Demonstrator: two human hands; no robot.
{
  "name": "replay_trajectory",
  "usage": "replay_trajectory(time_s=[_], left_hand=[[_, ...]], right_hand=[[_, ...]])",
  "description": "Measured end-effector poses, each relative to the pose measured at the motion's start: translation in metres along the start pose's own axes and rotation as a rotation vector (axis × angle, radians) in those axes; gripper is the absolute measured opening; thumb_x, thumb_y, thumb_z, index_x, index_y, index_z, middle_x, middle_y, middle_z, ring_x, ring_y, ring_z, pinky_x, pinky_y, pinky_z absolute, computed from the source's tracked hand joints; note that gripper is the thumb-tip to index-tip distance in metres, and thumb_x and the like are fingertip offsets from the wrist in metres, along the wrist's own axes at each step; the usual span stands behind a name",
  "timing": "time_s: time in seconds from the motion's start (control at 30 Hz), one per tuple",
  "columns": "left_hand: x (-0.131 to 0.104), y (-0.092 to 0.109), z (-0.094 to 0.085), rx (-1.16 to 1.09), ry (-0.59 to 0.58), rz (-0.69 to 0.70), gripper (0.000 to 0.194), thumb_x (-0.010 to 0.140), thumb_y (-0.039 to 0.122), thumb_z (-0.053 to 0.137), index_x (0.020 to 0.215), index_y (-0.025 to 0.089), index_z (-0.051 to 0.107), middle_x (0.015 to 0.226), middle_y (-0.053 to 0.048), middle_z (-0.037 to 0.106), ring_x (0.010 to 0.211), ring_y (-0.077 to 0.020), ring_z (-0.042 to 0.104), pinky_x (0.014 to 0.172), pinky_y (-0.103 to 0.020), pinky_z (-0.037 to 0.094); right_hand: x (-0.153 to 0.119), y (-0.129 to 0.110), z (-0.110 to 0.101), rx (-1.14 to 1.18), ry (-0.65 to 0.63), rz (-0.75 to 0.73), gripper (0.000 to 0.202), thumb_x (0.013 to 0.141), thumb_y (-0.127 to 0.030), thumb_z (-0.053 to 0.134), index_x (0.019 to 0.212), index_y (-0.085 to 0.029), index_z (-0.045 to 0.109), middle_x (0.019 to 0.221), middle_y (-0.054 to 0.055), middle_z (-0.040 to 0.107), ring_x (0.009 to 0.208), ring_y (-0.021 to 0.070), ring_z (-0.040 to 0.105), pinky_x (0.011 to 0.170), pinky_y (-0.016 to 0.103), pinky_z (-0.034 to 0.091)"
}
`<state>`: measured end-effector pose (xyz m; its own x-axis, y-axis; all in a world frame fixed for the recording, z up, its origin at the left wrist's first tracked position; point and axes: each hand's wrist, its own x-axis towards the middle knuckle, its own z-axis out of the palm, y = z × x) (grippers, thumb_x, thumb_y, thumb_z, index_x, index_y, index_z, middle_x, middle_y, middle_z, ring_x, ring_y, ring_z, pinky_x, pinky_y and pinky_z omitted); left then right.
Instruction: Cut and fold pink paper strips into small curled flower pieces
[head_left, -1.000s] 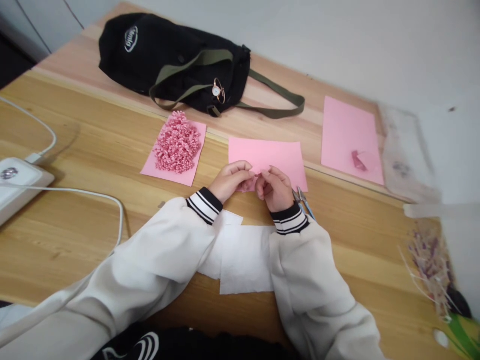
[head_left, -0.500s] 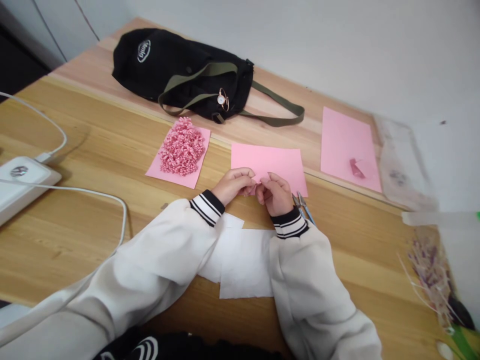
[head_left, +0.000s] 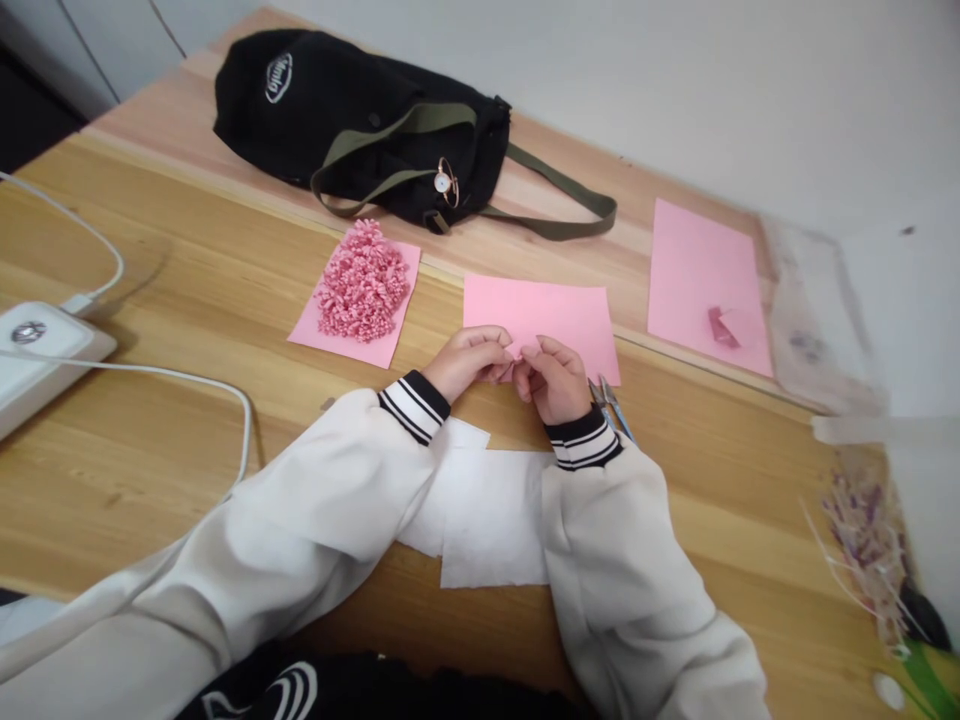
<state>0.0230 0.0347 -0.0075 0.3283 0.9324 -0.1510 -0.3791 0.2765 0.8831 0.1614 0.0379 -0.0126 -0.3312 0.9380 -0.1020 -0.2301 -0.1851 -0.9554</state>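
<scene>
My left hand (head_left: 474,360) and my right hand (head_left: 553,380) meet fingertip to fingertip above the table. Both pinch a small pink piece (head_left: 515,352), which blends with the paper behind it; its exact kind is hard to make out. Just beyond the fingers lies a pink paper sheet (head_left: 540,300). Snips with blue handles (head_left: 615,408) rest by my right wrist, partly covered by the cuff. White paper sheets (head_left: 491,520) are spread between my forearms. To the left, a heap of pink flower stamens (head_left: 364,285) sits on a pink card (head_left: 379,352).
A black bag (head_left: 352,120) with olive straps lies at the back, a small watch (head_left: 444,183) on it. At the right are another pink sheet (head_left: 709,260) with a folded pink scrap (head_left: 722,328), and a dried bunch (head_left: 862,530). A white power strip (head_left: 52,360) with cables stands left.
My hands keep their pinch on the small pink piece, its edge showing slightly more between the fingertips. The whole view has shifted slightly; the things on the table lie as before.
</scene>
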Motion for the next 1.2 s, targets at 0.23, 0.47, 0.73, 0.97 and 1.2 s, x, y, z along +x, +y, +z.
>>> replay_trajectory(time_s=[0.23,0.47,0.73,0.97,1.2], left_hand=[[0.0001,-0.0005,-0.0012,0.01,-0.003,0.004,0.012,0.058,0.019,0.057,0.053,0.015,0.047,0.043,0.004,0.045,0.043,-0.0069,0.041,0.047,-0.022,0.026],[0.0006,-0.001,-0.0013,0.014,-0.014,0.009,0.012,0.059,0.019,0.057,0.054,0.015,0.048,0.043,0.004,0.045,0.043,-0.007,0.041,0.047,-0.023,0.026],[0.0001,-0.0006,-0.0017,0.023,-0.019,0.005,0.011,0.061,0.017,0.056,0.054,0.015,0.048,0.043,0.003,0.045,0.044,-0.0073,0.042,0.048,-0.022,0.026],[-0.0004,-0.0014,-0.0012,0.024,-0.03,0.001,0.009,0.062,0.016,0.056,0.055,0.014,0.05,0.044,0.003,0.045,0.045,-0.0087,0.045,0.05,-0.023,0.028],[0.0005,-0.0029,-0.0024,0.039,-0.039,0.03,0.013,0.061,0.018,0.055,0.052,0.015,0.046,0.044,0.003,0.045,0.045,-0.008,0.042,0.051,-0.024,0.028]], right_hand=[[0.0005,0.0,-0.0003,0.001,0.007,0.004,0.026,0.07,-0.037,0.067,0.06,-0.018,0.052,0.038,-0.006,0.05,0.031,0.0063,0.038,0.034,0.018,0.027],[-0.0007,0.0,0.0006,-0.04,0.021,0.009,0.03,0.07,-0.044,0.067,0.063,-0.018,0.054,0.04,-0.005,0.051,0.032,0.0058,0.038,0.034,0.018,0.026],[-0.0003,0.0015,-0.0016,-0.064,0.02,-0.003,0.031,0.072,-0.044,0.066,0.062,-0.018,0.053,0.04,-0.006,0.051,0.033,0.0055,0.039,0.034,0.018,0.027],[0.0003,0.0035,-0.0013,-0.056,0.034,-0.025,0.032,0.072,-0.044,0.067,0.061,-0.018,0.053,0.042,-0.006,0.05,0.033,0.0052,0.038,0.033,0.018,0.027],[-0.0001,-0.0018,0.0017,-0.036,0.018,-0.009,0.035,0.072,-0.05,0.062,0.06,-0.019,0.051,0.038,-0.004,0.049,0.033,0.0078,0.04,0.034,0.02,0.029]])
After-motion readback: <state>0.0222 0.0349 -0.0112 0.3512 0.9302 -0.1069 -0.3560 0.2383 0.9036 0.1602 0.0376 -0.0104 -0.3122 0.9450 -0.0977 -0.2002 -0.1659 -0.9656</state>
